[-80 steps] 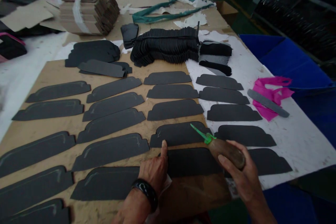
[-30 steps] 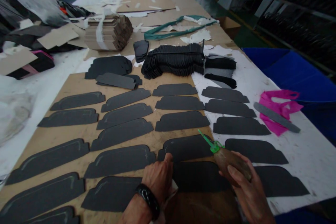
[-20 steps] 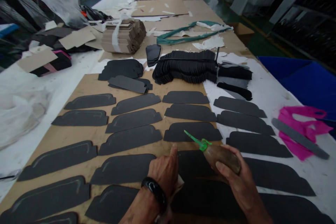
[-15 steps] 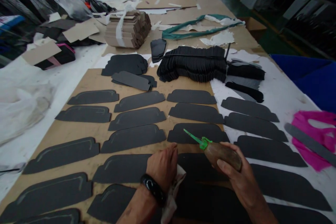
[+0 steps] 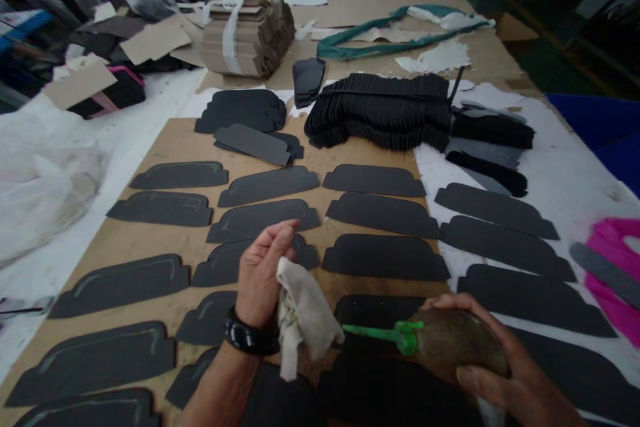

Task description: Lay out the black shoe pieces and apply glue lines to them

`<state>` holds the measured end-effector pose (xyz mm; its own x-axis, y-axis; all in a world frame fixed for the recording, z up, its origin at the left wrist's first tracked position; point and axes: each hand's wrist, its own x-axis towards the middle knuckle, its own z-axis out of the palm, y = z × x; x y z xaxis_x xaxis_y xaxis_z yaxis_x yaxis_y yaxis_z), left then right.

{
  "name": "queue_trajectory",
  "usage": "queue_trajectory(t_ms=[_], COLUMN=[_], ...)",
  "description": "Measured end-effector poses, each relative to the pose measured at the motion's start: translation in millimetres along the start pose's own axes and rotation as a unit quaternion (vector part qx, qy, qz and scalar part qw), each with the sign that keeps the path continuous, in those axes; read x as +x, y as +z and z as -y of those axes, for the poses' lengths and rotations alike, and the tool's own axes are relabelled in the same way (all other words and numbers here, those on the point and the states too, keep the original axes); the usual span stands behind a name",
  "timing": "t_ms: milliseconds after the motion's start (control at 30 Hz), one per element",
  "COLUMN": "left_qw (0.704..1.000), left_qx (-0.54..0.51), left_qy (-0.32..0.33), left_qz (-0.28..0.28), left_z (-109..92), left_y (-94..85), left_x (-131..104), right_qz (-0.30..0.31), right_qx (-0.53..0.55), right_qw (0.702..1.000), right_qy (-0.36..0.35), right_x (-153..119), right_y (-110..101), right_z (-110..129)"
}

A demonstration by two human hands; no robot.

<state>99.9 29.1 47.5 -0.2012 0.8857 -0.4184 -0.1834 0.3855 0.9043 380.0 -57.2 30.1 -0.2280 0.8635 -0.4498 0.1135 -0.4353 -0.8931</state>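
My left hand (image 5: 265, 270), with a black band at the wrist, is closed on a whitish cloth (image 5: 307, 310) that hangs down beside its palm. In my right hand (image 5: 493, 347) lies a brown bottle (image 5: 460, 345), held sideways. The bottle's green nozzle (image 5: 373, 332) points left, its tip at the cloth's lower right edge. Under and around both hands lie rows of dark, flat, shaped pieces (image 5: 383, 257). Pale lines run along the upper edges of several pieces on the left, such as this one (image 5: 123, 283).
A long bundle of black pieces (image 5: 380, 110) stands behind the rows. Further back are a tied brown cardboard bundle (image 5: 247, 37) and a green strap loop (image 5: 400, 33). Pink material (image 5: 613, 280) and a blue container (image 5: 600, 137) are on the right, clear plastic (image 5: 45, 193) on the left.
My left hand has moved left and up, showing more of the cloth. The bottle in my right hand has shifted down and right, its nozzle now nearly level. The view has also shifted slightly.
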Motion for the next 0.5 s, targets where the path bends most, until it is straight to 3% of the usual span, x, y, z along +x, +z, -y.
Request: queue_trajectory(t_ms=[67, 133, 167, 233, 333, 400, 500], left_qw=[0.998, 0.972, 0.938, 0.839, 0.702, 0.655, 0.638], left_qx=[0.045, 0.222, 0.330, 0.520, 0.676, 0.715, 0.722], left_qy=[0.032, 0.082, 0.099, 0.100, 0.051, 0.026, -0.002], left_qz=[-0.023, -0.001, 0.034, 0.126, 0.216, 0.243, 0.268], left_z=[-7.7, -6.3, -1.5, 13.8, 38.2, 47.4, 50.7], left_y=[-11.0, -16.7, -16.4, -9.8, 8.0, 18.5, 26.1], left_x=[-3.1, -10.3, -15.2, -25.6, -36.6, -38.0, -34.3], right_qz=[-0.044, -0.120, -0.158, -0.211, -0.208, -0.190, -0.172], right_qx=[-0.054, -0.127, -0.160, -0.209, -0.264, -0.291, -0.315], right_qw=[0.998, 0.985, 0.974, 0.955, 0.941, 0.936, 0.931], right_qy=[0.004, 0.005, 0.001, -0.019, -0.045, -0.055, -0.074], right_x=[3.9, 11.0, 15.4, 24.5, 35.7, 40.8, 46.8], right_y=[-6.6, -6.8, -4.6, 2.0, 11.9, 16.1, 19.0], right_z=[0.8, 1.2, 1.2, 0.6, -1.6, -3.0, -4.4])
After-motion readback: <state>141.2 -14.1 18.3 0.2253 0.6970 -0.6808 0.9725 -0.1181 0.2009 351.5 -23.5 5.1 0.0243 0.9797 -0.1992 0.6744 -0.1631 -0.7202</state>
